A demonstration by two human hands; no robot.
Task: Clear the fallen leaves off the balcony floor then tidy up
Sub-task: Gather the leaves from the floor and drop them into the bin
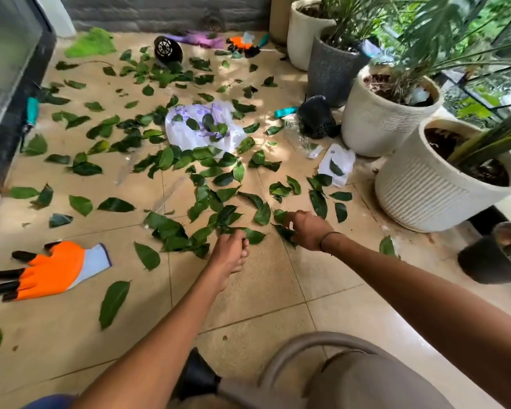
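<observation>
Floor (351,314) of tan tiles, strewn with green leaves (171,156) from the far wall to just ahead of the hands, thickest mid-floor. Pots in a row along the right edge: two ribbed white pots (419,199) (378,125), a grey pot (328,72), another white one (301,42) further back, all planted. Small dark pot (484,261) at near right. White bag (189,134) with purple print lies mid-floor, a few leaves on it. Orange glove (53,268) with black fingertips lies flat at near left, apart from the leaves. Black mesh pot (316,118) on its side by the grey pot, a teal handle (285,111) just beside it. Black round pot (167,50) tipped over at the back. White packet (337,163) near the second pot, one leaf on it. Teal-handled tool (31,112) along the left wall.

Left hand (229,252) fingers curled, gripping a bunch of leaves at the near edge of the scatter. Right hand (307,230) knuckles up, fingers curled around leaves on the floor; thin band on the wrist.
</observation>
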